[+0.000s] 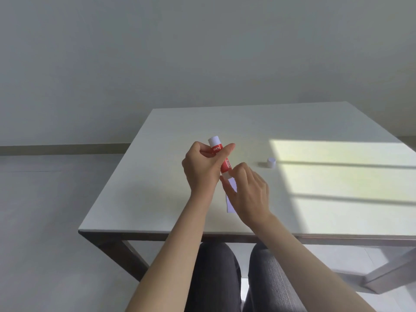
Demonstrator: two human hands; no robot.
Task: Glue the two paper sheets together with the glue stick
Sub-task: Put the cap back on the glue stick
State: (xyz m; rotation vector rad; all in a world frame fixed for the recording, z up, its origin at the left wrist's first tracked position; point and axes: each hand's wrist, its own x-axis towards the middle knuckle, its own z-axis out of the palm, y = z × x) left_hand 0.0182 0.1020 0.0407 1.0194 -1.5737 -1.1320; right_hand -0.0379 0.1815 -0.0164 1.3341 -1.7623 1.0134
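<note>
The left hand [202, 170] holds the red plastic glue stick [219, 157] tilted above the middle of the pale square worktop [157, 188], fingers closed round its barrel. The right hand [249, 194] pinches the stick's white lower end. A white paper sheet [230, 204] lies beneath, near the front edge. The small white cap [271, 162] stands well apart toward the right edge. The far corners lie bare.

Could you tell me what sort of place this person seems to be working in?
Probably a plain, sparsely furnished room in a home or office: a pale square table on dark legs, a bare wall with a skirting strip, a smooth light floor, and window-shaped sunlight across the tabletop.
</note>
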